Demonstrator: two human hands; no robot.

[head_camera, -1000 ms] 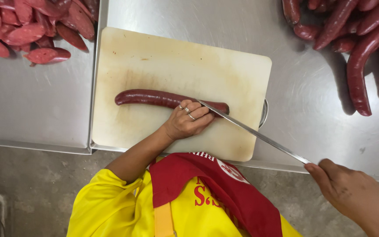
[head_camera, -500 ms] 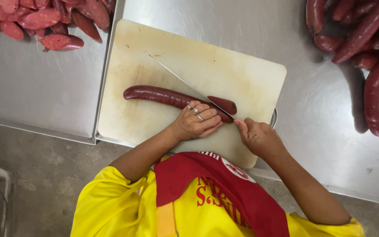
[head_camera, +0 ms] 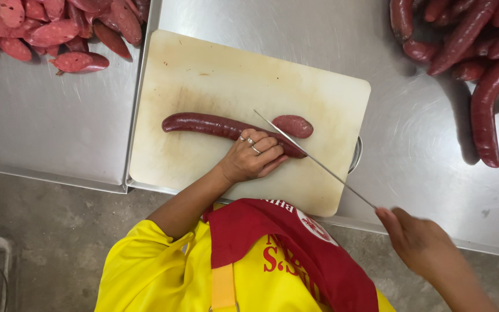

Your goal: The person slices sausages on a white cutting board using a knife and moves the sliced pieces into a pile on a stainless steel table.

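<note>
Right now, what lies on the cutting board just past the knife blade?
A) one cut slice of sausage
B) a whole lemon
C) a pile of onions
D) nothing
A: one slanted sausage slice lies on the cutting board, beyond the knife, apart from the long sausage.

One long sausage (head_camera: 220, 125) under the left hand (head_camera: 252, 159). One cut slice (head_camera: 292, 125) just past it. One knife (head_camera: 313, 159) in the right hand (head_camera: 423, 242). One cutting board (head_camera: 203, 69). Two hands.
</note>
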